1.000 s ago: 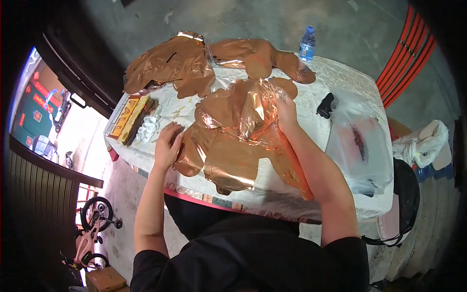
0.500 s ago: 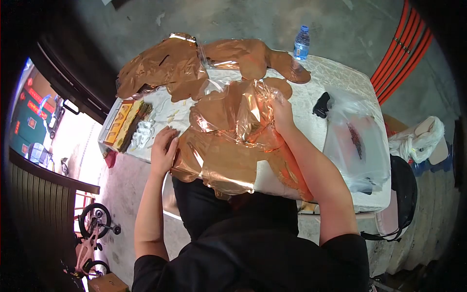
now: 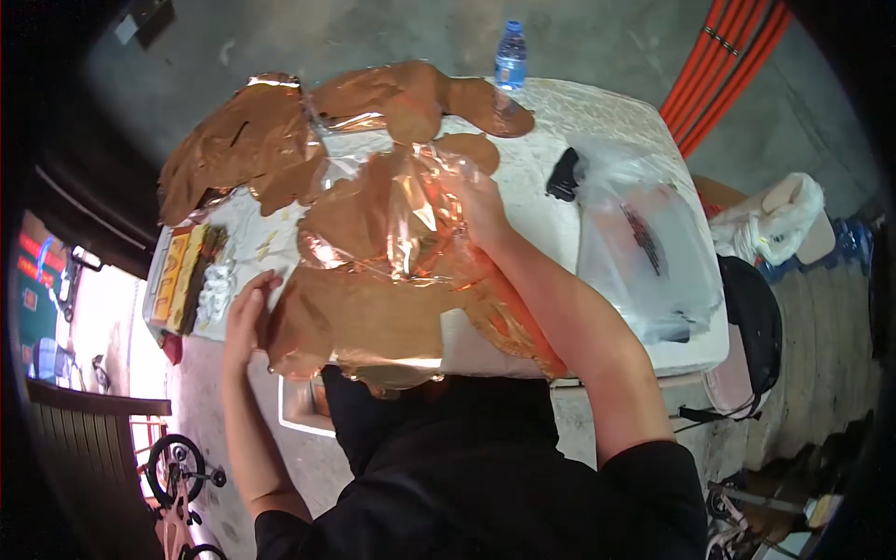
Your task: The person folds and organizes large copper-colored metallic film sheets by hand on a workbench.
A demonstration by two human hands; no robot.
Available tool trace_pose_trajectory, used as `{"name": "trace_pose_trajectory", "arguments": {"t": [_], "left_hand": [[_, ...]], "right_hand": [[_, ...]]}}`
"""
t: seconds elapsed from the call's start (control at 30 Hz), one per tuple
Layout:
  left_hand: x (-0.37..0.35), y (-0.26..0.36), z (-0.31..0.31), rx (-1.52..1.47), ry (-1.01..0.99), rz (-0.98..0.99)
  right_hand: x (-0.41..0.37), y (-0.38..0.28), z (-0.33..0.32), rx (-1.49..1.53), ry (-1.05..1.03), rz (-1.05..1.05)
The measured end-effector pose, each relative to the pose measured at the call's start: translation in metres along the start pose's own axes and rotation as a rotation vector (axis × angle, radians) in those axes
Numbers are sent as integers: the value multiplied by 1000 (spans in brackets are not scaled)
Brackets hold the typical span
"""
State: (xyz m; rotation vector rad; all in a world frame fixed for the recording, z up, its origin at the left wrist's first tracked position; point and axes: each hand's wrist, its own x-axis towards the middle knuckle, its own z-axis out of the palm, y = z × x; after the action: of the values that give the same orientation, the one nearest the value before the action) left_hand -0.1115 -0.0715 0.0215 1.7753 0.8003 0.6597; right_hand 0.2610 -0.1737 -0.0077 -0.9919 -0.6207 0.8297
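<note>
A flat, shiny brown foil balloon [image 3: 373,313] lies crumpled over the front of the table and hangs over its edge toward my lap. My right hand [image 3: 481,201] grips the balloon's upper right side, where the foil is bunched and glossy. At the balloon's left edge rests my left hand [image 3: 247,313], fingers apart and slightly bent, holding nothing that I can see. More flat brown foil balloons [image 3: 238,154] lie along the far side of the table.
On the left stand a yellow box [image 3: 175,275] and some crumpled clear plastic [image 3: 217,285]. A water bottle [image 3: 511,61] is at the far edge. To the right lie a black item [image 3: 563,175] and a stack of clear plastic bags [image 3: 644,252] on the white-covered table [image 3: 537,229].
The whole view has swung, so the table and its items sit further left in the picture. My right hand keeps its grip on the foil; my left hand stays by its left edge.
</note>
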Motion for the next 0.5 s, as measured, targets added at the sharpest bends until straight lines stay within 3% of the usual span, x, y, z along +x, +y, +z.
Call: {"name": "trace_pose_trajectory", "arguments": {"t": [0.03, 0.07, 0.17, 0.2, 0.27, 0.3, 0.4, 0.47, 0.5], "left_hand": [[4, 1, -11, -17, -105, -38], [4, 34, -5, 174, -145, -65], [22, 70, 5, 604, -148, 89], [32, 78, 13, 597, -141, 89], [52, 95, 42, 416, -168, 4], [62, 100, 57, 410, -179, 12], [92, 107, 98, 128, -309, 129], [107, 106, 120, -319, -298, -41], [111, 103, 126, -321, -300, -37]], "right_hand": [[0, 0, -1, -34, -43, -38], [-3, -6, 2, -44, -30, -39], [1, -10, 12, 148, -168, -108], [-1, -19, 13, 142, -159, -112], [-10, -51, 20, -122, -125, -9], [-5, -57, 21, -248, -175, -301], [-16, -96, 39, -195, -152, -449], [-29, -117, 46, -240, -165, -450], [-36, -123, 48, -333, -311, -623]]}}
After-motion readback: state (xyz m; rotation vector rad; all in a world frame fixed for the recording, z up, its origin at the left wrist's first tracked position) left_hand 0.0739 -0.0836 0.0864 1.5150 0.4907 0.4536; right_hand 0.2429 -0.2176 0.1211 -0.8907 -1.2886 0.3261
